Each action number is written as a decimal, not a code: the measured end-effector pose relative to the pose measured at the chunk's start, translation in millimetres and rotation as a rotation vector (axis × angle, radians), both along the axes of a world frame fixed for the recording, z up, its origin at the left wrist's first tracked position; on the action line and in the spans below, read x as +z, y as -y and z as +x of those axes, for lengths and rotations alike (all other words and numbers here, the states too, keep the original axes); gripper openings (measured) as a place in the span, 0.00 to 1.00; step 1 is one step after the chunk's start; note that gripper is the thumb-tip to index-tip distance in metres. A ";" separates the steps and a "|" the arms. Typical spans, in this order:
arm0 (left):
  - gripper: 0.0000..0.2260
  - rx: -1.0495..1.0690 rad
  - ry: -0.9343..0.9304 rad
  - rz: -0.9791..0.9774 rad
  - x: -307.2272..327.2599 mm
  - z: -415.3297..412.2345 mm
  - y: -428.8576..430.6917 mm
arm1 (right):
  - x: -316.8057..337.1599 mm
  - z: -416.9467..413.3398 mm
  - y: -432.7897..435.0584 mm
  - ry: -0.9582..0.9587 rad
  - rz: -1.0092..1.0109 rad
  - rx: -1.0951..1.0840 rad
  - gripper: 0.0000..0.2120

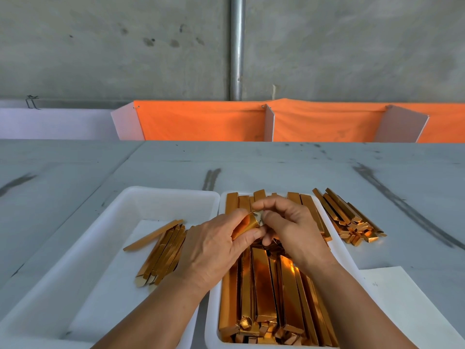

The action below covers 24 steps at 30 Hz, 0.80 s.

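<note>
Left hand (214, 245), right hand (289, 230): gold-foil box (247, 224)

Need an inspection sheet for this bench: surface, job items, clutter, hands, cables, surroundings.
surface: grey table, dark scuff streaks.
job's things: gold box held over right tray, which is full of gold boxes; left tray holds a few flat gold strips.
clutter: loose gold pile and paper sheet on table, right.
grippers: left hand grips the box; right hand pinches its end.
cables: nothing seen.
surroundings: orange cloth, concrete wall, metal pipe.
</note>
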<state>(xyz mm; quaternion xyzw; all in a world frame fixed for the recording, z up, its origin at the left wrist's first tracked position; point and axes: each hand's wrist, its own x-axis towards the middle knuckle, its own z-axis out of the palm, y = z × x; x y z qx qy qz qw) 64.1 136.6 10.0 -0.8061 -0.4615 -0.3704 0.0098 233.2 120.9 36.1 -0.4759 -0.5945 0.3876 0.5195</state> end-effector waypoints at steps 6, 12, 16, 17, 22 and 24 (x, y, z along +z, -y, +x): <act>0.22 0.010 -0.031 -0.014 -0.4 -1.3 -1.3 | -3.3 -2.2 0.2 0.098 0.096 -0.011 0.14; 0.25 0.019 -0.044 -0.032 -0.4 -1.4 -1.2 | -4.4 -3.2 -0.7 0.303 0.258 -0.121 0.16; 0.26 0.023 -0.042 -0.071 -0.3 -2.0 -1.5 | -5.5 -3.4 0.4 0.209 0.161 -0.104 0.10; 0.26 0.024 -0.033 -0.084 -0.3 -2.2 -1.7 | -5.2 -3.8 0.3 0.172 0.134 -0.084 0.09; 0.25 0.002 0.019 -0.117 1.7 -1.7 -0.3 | -3.7 -3.4 -2.1 0.017 0.017 -0.008 0.10; 0.26 -0.013 0.033 -0.113 3.1 -1.4 0.8 | -3.8 -2.2 -2.8 -0.003 -0.010 0.005 0.10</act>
